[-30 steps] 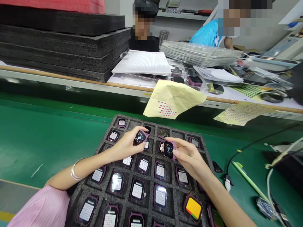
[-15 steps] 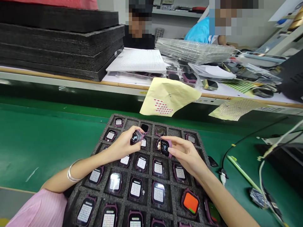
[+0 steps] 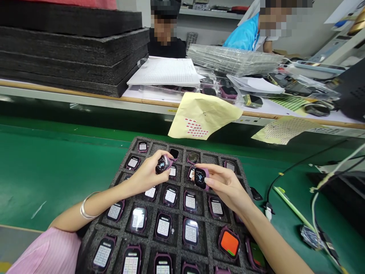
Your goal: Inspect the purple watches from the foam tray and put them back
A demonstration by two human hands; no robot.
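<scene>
Two purple smartwatch bodies without straps are lifted above a dark foam tray (image 3: 209, 243). My left hand (image 3: 149, 169) is closed on one smartwatch (image 3: 162, 164), gripping its edges between thumb and fingers, its lit screen tilted. In my right hand (image 3: 225, 184) is the other smartwatch (image 3: 200, 178), pinched at its right side, a dark lit screen facing me. Below, the tray's compartments hold several similar watches, most with white list screens. One watch with an orange screen (image 3: 229, 243) lies at the lower right. My forearms hide some of the compartments.
Black foam trays (image 3: 85, 53) are stacked on the shelf at the left. Papers (image 3: 168, 72), clear plastic trays (image 3: 234, 61) and a hanging yellow sheet (image 3: 203, 116) line the shelf. Cables and a green stick (image 3: 296, 211) lie on the right. Two people are beyond.
The right-hand watch has turned a little more toward me and shifted slightly right. My left hand has barely moved, and both hands still hold their watches.
</scene>
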